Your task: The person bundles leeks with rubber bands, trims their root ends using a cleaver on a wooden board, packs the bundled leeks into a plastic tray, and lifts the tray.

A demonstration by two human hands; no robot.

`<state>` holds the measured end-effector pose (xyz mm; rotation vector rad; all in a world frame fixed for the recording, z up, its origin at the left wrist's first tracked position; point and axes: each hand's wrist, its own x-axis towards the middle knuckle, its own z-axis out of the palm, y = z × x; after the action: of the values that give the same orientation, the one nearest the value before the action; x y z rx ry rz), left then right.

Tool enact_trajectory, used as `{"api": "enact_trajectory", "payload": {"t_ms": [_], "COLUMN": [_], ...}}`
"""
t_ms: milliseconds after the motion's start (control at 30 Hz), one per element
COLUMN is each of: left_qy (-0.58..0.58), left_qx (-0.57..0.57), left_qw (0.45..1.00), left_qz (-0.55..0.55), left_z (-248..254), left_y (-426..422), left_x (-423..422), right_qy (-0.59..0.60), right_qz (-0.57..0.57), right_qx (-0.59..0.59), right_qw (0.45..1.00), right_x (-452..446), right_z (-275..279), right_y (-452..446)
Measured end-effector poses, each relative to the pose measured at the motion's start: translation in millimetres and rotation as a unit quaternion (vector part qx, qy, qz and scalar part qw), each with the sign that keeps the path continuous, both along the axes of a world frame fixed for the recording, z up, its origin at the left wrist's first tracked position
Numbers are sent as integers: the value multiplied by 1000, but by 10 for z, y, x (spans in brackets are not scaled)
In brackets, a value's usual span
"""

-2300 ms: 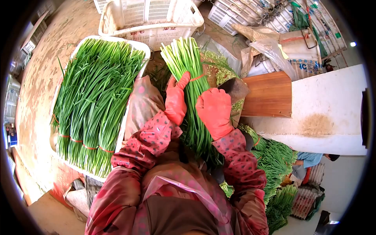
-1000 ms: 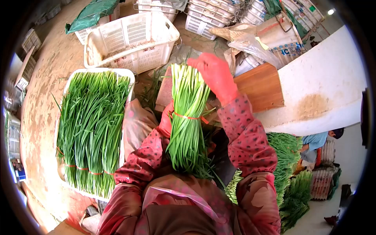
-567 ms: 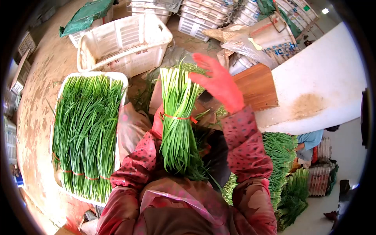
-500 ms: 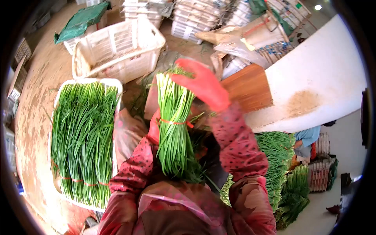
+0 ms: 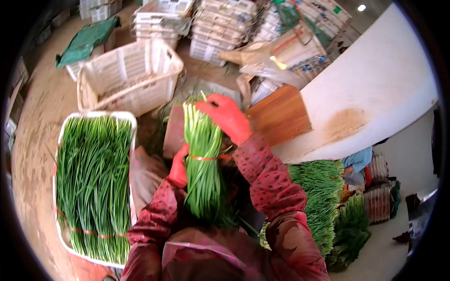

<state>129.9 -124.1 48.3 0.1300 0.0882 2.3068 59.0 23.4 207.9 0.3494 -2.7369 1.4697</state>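
A bundle of long green chives [image 5: 201, 173] stands upright before my body, pale stem ends up and leafy tips down. An orange band [image 5: 202, 158] wraps it around the middle. My left hand [image 5: 179, 167], in a red glove, grips the bundle's left side near the band; its fingers are partly hidden behind the leaves. My right hand [image 5: 229, 117], also in a red glove, has its fingers closed at the top right of the stem ends. A single stalk [image 5: 203, 96] pokes up by those fingertips.
At left lies a white crate [image 5: 133, 175] packed with banded chives. Behind it stands another white crate [image 5: 129, 77]. Stacked crates [image 5: 220, 30] are at the back. A wooden board [image 5: 281, 117] leans by a white surface [image 5: 370, 84]. More chives [image 5: 318, 196] lie at right, near a person's blue sleeve [image 5: 358, 159].
My right hand has come down from above the bundle, its fingers closing at the stem ends. More of my left hand now shows at the bundle's side. The view has shifted slightly.
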Motion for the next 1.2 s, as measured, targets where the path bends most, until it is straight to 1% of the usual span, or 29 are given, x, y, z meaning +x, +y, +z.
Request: {"api": "enact_trajectory", "payload": {"t_ms": [33,67,100,133,167,200,233,267,300,333,367,400,433,500,567,633,700,767,800,833,867,900,933,967,1000,1067,1133,1167,1200], "left_qy": [-43,-44,0,76,151,144,170,196,195,168,140,128,124,113,109,100,96,117,115,109,103,103,108,111,117,116,115,103,92], "left_qx": [-6,-66,-57,-129,-199,-205,-303,-395,-399,-363,-325,-294,-295,-297,-296,-254,-192,-249,-250,-250,-250,-251,-248,-244,-241,-245,-250,-239,-227], "left_qw": [999,991,981,953,907,906,871,827,825,861,892,907,907,915,914,937,955,938,936,935,934,934,934,934,936,936,936,943,950], "left_qz": [13,103,183,265,340,342,348,349,348,315,280,271,273,249,255,218,203,212,218,228,234,232,233,234,230,223,220,207,195], "left_z": [-13,16,70,165,269,387,509,563,552,536,525,601,591,554,490,411,420,357,320,284,264,259,257,252,274,294,287,270,260], "left_y": [-9,33,24,7,-16,-22,-21,-36,-65,-92,-119,-137,-141,-170,-163,-182,-259,-306,-320,-320,-317,-313,-299,-279,-273,-263,-273,-285,-296], "left_x": [17,53,88,75,62,76,85,65,48,36,23,22,7,-18,-22,-22,-14,-44,-67,-96,-101,-102,-116,-120,-107,-97,-91,-93,-97], "right_qy": [12,34,24,58,92,72,65,80,97,65,63,18,-29,1,30,21,72,106,62,61,34,8,12,14,151,282,188,188,298], "right_qz": [-29,-37,-33,-50,-68,-64,-58,-64,-71,-62,-61,-91,-117,-162,-163,-173,-175,-219,-174,-169,-166,-162,-105,-46,20,82,92,94,91], "right_qx": [12,-26,-29,-25,-20,25,22,102,181,92,90,-94,-272,-314,-367,-439,-430,-302,-187,-187,-68,52,115,177,245,304,509,507,489], "right_qw": [999,998,999,997,993,995,996,989,976,992,992,991,955,936,916,881,883,922,965,966,983,985,988,983,957,906,835,836,815], "right_x": [-10,-32,2,15,36,104,130,119,104,61,-22,-124,-182,-231,-393,-474,-639,-513,-461,-372,-262,-116,46,161,189,241,283,188,-23], "right_z": [-58,-160,-220,-244,-254,-197,-167,-134,-109,-71,-42,-6,46,185,214,395,603,892,921,891,786,690,561,394,138,-77,-35,-104,-214], "right_y": [-30,-39,-70,-105,-145,-202,-264,-317,-351,-312,-247,-169,-105,24,275,546,1075,1272,1471,1307,1121,894,710,544,419,209,59,174,412]}}
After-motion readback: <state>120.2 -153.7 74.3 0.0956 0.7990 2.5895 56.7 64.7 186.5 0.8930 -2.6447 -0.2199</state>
